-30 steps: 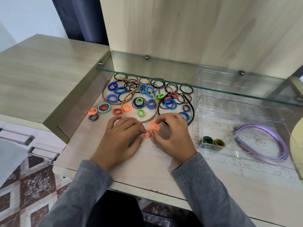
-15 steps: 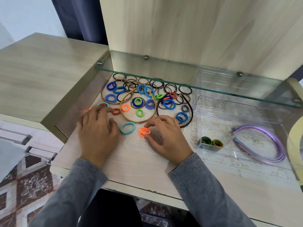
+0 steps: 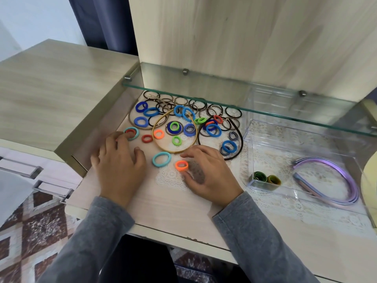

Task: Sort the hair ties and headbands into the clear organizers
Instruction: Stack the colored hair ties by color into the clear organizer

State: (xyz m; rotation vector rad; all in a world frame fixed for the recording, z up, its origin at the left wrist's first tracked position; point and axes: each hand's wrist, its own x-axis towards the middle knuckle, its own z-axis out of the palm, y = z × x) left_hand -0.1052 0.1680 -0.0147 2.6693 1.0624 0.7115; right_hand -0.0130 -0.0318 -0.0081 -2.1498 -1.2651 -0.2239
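Head view: left hand point(image 3: 119, 168) fingers point(image 3: 114, 139) are lying released, tips touching the teal fabric hair tie point(image 3: 137, 132) ringing a red one; right hand point(image 3: 212, 176) thumb and forefinger are flanking stacked orange fabric hair ties point(image 3: 181, 169) on the tabletop point(image 3: 163, 211), grip undeterminable.

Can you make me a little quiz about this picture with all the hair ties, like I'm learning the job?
1. True or false: the purple headbands lie inside the clear organizer.
2. Which hair tie lies between the thumb and forefinger of the right hand? A) the orange one B) a green one C) a black one
3. Fill in: the fingertips of the left hand touch a teal hair tie with a ___ one inside it.

Key: 1 true. 2 A. 3 red: a red hair tie sits inside the teal ring.
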